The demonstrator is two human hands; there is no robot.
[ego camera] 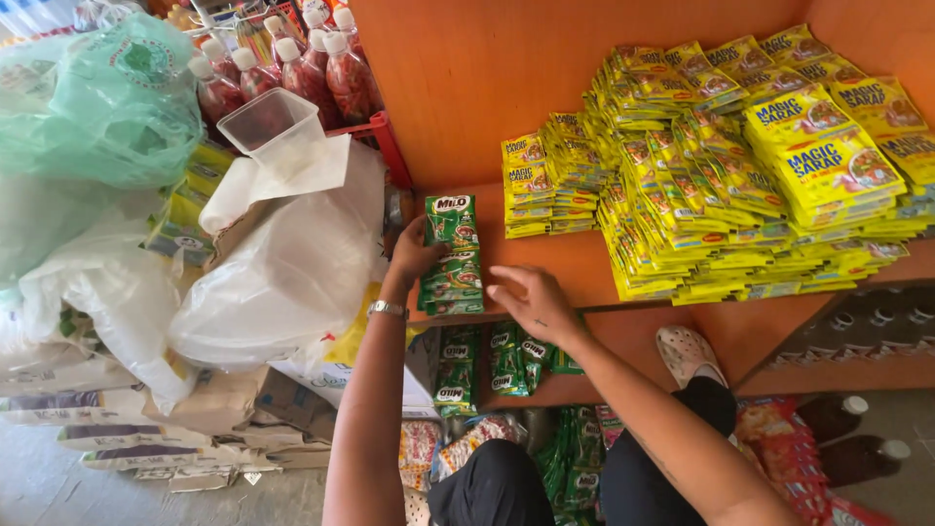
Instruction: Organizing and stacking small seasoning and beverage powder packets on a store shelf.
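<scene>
A: Hands?
B: Left hand (pixel 414 255) grips the left side of a stack of green drink-mix sachets (pixel 452 255) on the orange shelf (pixel 575 263), fingers curled round its edge. Right hand (pixel 533 300) lies flat just right of the stack, fingers spread, holding nothing.

A: Orientation?
B: Stack stands between the two hands, long axis running away from the person. Left hand touches it; right is just beside.

A: Around it?
B: Piles of yellow seasoning sachets (pixel 750 166) further right on the same shelf. More green sachets (pixel 492 360) loose on the lower shelf. Left: white plastic bags (pixel 282 273), a clear tub (pixel 276 127), bottles of red sauce (pixel 312 68) in a crate.
</scene>
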